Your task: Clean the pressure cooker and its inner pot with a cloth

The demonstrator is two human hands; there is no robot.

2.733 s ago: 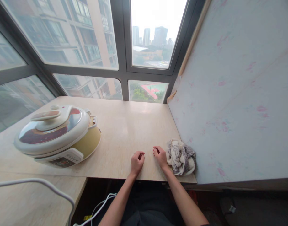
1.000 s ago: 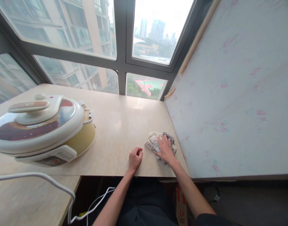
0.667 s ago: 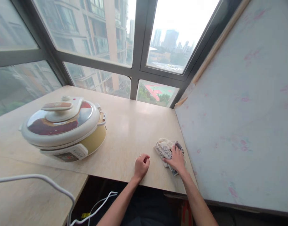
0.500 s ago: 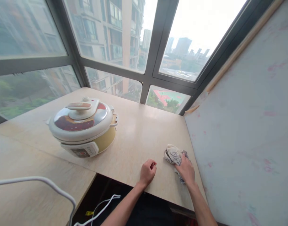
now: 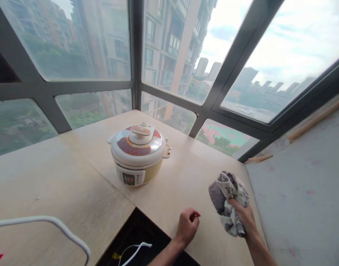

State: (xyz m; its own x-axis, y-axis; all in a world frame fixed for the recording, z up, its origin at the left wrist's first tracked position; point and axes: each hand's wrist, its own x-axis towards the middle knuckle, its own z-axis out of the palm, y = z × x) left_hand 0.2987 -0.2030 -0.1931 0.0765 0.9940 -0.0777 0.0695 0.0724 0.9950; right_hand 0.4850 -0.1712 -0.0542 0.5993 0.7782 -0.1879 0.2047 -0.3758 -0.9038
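A crumpled grey and white patterned cloth [image 5: 224,195] is gripped in my right hand [image 5: 243,214], at the right side of the wooden tabletop [image 5: 183,181]. It bunches above and below my fingers and looks raised off the surface. My left hand [image 5: 188,223] is near the table's front edge, its fingers curled in loosely. The inside of that hand is partly hidden, and nothing shows in it. To the left of both hands stands a white and yellow electric cooker [image 5: 139,159], its lid on and its handle on top.
Windows with grey frames [image 5: 169,98] border the table at the back and left. A papered wall [image 5: 302,199] rises on the right. At the lower left a white cable [image 5: 55,221] arches over the table. Another white cable [image 5: 137,252] shows in the dark opening below the edge.
My right hand has lifted the cloth from the tabletop, and more of its folds show. My left hand stays curled near the front edge. The view has turned left.
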